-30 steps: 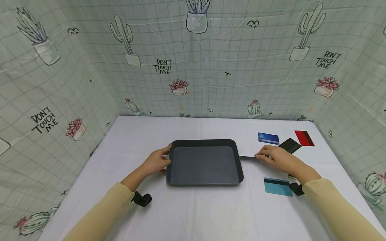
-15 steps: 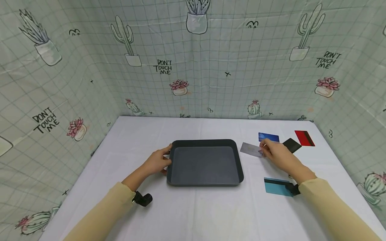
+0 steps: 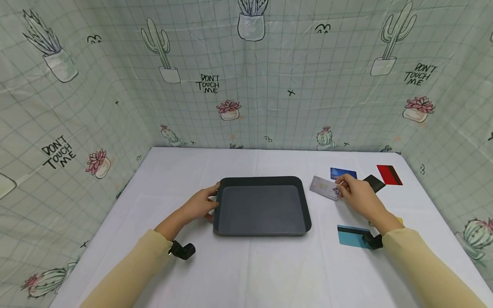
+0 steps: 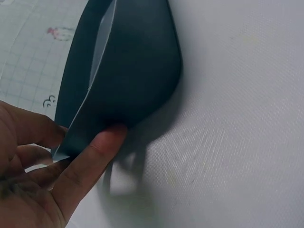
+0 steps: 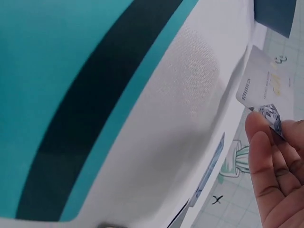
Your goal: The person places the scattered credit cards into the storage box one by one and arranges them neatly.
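My left hand [image 3: 199, 205] grips the left side of a dark grey rectangular tray [image 3: 304, 216]. In the left wrist view the thumb lies along the outer wall of the tray [image 4: 142, 61] and the other fingers are partly behind it. To the right of the tray, my right hand [image 3: 358, 194] pinches one end of a silver-grey plastic card [image 3: 322, 187] between thumb and fingers. Printed lettering and a diamond picture show on this card [image 5: 263, 85] in the right wrist view. It is tilted and raised off the table.
Around the right hand lie a blue card [image 3: 343, 173], a partly covered black card [image 3: 375, 183] and a red card [image 3: 389, 174]. A teal card with a black stripe [image 3: 352, 237] is nearer; a yellow edge [image 3: 399, 220] peeks out by the right wrist. Patterned cloth [image 3: 269, 85] hangs behind the white table [image 3: 269, 273].
The silver-grey card, first seen edge-on beside the tray, has turned its printed face up and shifted slightly right and away in the right hand. The left hand and tray stay put.
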Available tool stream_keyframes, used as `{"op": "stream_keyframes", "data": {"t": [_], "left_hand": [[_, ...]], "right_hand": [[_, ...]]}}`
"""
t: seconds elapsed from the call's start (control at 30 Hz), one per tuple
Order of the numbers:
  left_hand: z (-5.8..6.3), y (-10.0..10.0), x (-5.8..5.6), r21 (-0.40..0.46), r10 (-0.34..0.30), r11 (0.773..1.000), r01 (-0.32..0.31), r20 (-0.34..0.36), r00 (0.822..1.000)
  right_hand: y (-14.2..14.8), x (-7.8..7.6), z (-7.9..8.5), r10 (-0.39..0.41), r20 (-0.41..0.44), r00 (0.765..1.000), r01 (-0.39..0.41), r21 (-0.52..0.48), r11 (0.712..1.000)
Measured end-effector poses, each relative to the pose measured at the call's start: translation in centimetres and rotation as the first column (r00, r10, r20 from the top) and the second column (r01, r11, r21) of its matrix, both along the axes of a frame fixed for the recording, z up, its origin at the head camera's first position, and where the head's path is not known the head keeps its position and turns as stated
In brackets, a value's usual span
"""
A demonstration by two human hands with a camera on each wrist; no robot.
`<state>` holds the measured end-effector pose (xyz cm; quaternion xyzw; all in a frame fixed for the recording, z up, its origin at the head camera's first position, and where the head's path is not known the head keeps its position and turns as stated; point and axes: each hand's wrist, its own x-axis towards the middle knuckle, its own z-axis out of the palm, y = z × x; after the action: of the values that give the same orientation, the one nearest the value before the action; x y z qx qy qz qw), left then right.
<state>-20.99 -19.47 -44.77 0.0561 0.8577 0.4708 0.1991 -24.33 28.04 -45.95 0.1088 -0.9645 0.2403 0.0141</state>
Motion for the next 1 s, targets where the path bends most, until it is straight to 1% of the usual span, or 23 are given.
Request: {"op": "stream_keyframes", "data": {"t": [0.13, 0.2, 0.33, 0.43, 0.53, 0.73, 0.87, 1.0], "left_hand": [[0.1, 0.1, -0.1, 0.005, 0.005, 1.000, -0.005, 0.015, 1.000], [0.2, 0.1, 0.0, 0.007, 0.010, 1.000, -0.010, 0.021, 1.000], [0.3, 0.2, 0.1, 0.007, 0.017, 1.000, -0.017, 0.026, 1.000], [0.3, 0.2, 0.1, 0.006, 0.018, 1.000, -0.018, 0.024, 1.000], [0.3, 0.2, 0.1, 0.006, 0.017, 1.000, -0.017, 0.018, 1.000], [0.3, 0.2, 0.0, 0.004, 0.018, 1.000, -0.018, 0.008, 1.000], [0.4, 0.2, 0.0, -0.004, 0.017, 1.000, -0.017, 0.005, 1.000], [0.4, 0.3, -0.1, -0.014, 0.017, 1.000, -0.017, 0.004, 1.000]], "right_hand": [[0.1, 0.0, 0.1, -0.011, -0.004, 1.000, 0.011, -0.014, 1.000], [0.0, 0.1, 0.2, -0.026, 0.010, 1.000, 0.027, -0.042, 0.999], [-0.3, 0.2, 0.6, -0.058, 0.062, 0.996, 0.066, -0.147, 0.987], [-0.4, 0.2, 0.9, -0.066, 0.092, 0.994, 0.086, -0.236, 0.968], [-0.5, 0.2, 1.3, -0.069, 0.104, 0.992, 0.097, -0.292, 0.952], [-1.0, 0.2, 1.9, -0.079, 0.129, 0.988, 0.119, -0.335, 0.935], [-1.3, 0.2, 2.0, -0.073, 0.144, 0.987, 0.122, -0.365, 0.923], [-1.6, 0.3, 2.0, -0.063, 0.177, 0.982, 0.129, -0.393, 0.910]]}}
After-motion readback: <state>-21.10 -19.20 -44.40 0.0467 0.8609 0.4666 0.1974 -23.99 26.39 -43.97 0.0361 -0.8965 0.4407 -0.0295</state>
